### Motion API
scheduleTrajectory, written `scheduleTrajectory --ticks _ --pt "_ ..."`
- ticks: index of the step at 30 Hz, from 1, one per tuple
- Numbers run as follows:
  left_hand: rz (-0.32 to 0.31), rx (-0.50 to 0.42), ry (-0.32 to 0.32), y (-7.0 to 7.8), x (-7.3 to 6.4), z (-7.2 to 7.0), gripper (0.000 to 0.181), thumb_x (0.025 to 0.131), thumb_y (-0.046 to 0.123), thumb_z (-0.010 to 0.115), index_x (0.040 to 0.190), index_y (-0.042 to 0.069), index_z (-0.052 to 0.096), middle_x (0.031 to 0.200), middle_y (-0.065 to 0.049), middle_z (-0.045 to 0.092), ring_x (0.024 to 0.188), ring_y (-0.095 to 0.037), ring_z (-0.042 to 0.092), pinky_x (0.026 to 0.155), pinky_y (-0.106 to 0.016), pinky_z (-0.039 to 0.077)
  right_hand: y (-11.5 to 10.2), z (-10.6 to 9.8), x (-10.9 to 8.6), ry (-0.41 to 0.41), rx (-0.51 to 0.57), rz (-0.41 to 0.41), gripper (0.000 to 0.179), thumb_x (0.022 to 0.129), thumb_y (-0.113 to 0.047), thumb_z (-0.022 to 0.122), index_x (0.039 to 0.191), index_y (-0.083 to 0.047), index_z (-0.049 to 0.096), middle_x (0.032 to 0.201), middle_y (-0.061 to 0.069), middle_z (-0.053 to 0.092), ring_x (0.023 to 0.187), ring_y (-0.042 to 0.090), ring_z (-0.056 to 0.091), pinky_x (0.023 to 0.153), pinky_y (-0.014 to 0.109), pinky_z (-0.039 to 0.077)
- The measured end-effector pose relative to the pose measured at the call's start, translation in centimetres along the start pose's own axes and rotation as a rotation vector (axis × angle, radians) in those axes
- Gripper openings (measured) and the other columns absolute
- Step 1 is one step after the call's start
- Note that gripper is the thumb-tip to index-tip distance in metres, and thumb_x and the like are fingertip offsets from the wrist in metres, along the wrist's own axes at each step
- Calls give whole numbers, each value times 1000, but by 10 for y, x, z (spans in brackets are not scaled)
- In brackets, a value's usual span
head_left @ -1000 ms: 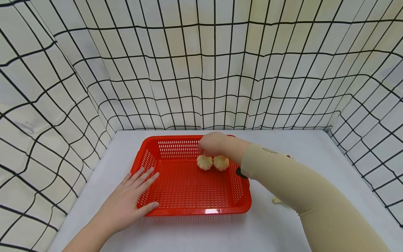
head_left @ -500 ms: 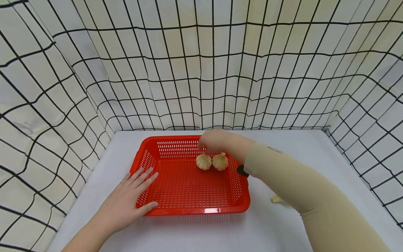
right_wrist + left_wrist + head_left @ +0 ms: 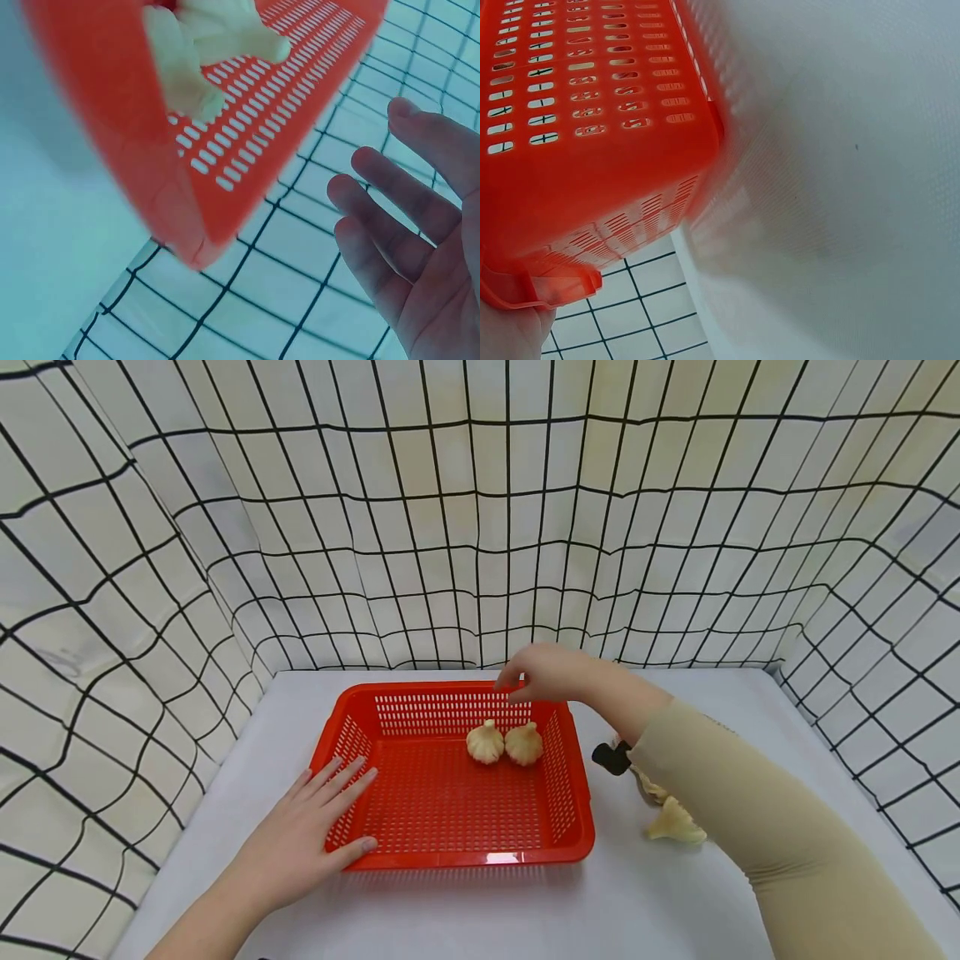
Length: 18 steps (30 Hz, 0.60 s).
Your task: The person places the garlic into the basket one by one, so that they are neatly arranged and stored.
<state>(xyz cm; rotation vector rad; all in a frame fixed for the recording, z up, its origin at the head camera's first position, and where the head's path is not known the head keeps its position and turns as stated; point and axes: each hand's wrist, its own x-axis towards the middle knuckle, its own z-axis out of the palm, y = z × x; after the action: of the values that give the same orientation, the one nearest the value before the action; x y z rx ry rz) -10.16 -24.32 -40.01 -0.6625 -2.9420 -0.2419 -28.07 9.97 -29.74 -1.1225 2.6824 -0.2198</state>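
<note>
Two pale garlic bulbs (image 3: 485,742) sit side by side, stems up, in the back right part of a red plastic basket (image 3: 465,862). My right hand (image 3: 546,672) hovers over the basket's back right rim, above the bulbs and apart from them. In the right wrist view its fingers (image 3: 390,262) are loosely bent, with nothing between them. My left hand (image 3: 303,835) rests on the basket's left rim with its fingers spread and straight. The left wrist view shows little of that hand (image 3: 514,330), under the rim's corner.
Right of the basket, another garlic bulb (image 3: 677,822) lies on the white table (image 3: 480,914), with more pale pieces (image 3: 649,787) partly hidden by my right sleeve. A small black device (image 3: 611,758) hangs at my right wrist. Black netting (image 3: 510,553) over white sheeting encloses the back and sides.
My right hand has let go of the left garlic bulb in the basket, then risen and moved right. More of the garlic on the table now shows. The left hand stays put.
</note>
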Motion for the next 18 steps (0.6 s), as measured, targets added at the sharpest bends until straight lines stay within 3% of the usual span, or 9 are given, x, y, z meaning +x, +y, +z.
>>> scheduleTrajectory --ticks 11,18 --pt "0 0 3 0 -1 1 83 88 60 64 156 22 35 160 -6 32 147 -37 24 120 -34 -10 36 10 -42 51 56 56 28 92 -26 72 118 -17 74 110 -3 71 92 14 63 73 30 54" --pt "0 0 4 0 0 0 83 88 60 63 156 22 35 160 -6 32 147 -37 24 119 -32 -12 68 27 -75 34 67 147 28 91 -28 73 118 -21 74 104 -7 70 91 13 63 75 31 55"
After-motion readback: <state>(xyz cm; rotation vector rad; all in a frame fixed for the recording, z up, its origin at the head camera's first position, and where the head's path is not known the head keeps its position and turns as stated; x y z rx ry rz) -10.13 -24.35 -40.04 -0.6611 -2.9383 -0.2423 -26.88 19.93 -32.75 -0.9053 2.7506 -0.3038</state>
